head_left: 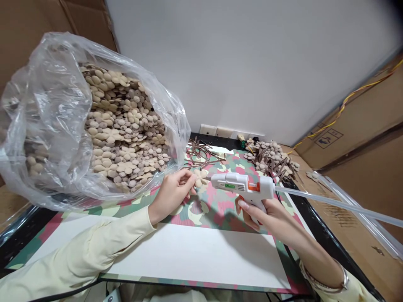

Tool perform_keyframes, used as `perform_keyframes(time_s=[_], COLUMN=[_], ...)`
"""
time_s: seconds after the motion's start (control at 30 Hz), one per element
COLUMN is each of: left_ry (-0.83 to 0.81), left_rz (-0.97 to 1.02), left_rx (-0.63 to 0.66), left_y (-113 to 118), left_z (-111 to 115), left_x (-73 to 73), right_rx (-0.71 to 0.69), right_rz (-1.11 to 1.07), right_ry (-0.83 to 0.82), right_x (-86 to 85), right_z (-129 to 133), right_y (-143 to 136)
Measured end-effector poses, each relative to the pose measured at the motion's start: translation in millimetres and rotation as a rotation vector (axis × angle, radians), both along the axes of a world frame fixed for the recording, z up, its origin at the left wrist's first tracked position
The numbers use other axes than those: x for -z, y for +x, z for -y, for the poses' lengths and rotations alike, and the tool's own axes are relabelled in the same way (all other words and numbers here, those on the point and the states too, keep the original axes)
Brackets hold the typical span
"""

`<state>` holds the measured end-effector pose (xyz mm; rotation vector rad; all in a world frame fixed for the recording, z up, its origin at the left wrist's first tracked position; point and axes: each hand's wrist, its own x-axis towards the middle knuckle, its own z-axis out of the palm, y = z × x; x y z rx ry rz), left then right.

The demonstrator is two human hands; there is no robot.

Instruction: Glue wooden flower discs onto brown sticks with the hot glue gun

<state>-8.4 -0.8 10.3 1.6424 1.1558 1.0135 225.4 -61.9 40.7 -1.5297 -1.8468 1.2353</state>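
Observation:
My left hand [177, 191] is closed, pinching a small beige fabric flower [200, 178] between thumb and fingers. My right hand [262, 214] wraps round the handle of a white hot glue gun [234, 183] with an orange part on top. The gun points left, its nozzle at or very close to the flower; whether they touch I cannot make out. A long clear glue stick [333, 202] juts from the back of the gun toward the right edge. Both hands are above a camouflage-patterned cloth [201, 209].
A big clear plastic bag [59, 113] full of similar flowers stands at the left. Brown strips [204, 153] lie behind my hands. A pile of finished-looking flowers with brown strips [272, 159] sits back right. White paper [195, 256] covers the front; cardboard boxes [368, 113] and more glue sticks [362, 216] are right.

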Motion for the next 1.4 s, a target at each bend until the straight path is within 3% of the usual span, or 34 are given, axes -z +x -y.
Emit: perform_keyframes(time_s=[1.03,1.4], left_ry=[-0.109,-0.084], left_rz=[0.074,0.155], left_rx=[-0.033,0.031], left_y=[-0.6,-5.3], left_z=[-3.0,-0.5], left_x=[-1.5,-8.6], right_rx=[0.012,0.098], right_rz=[0.033,0.122], right_ry=[-0.023,0.098], right_x=[-7.6,6.9], right_z=[3.0,-8.2], right_y=[-3.1,13.6])
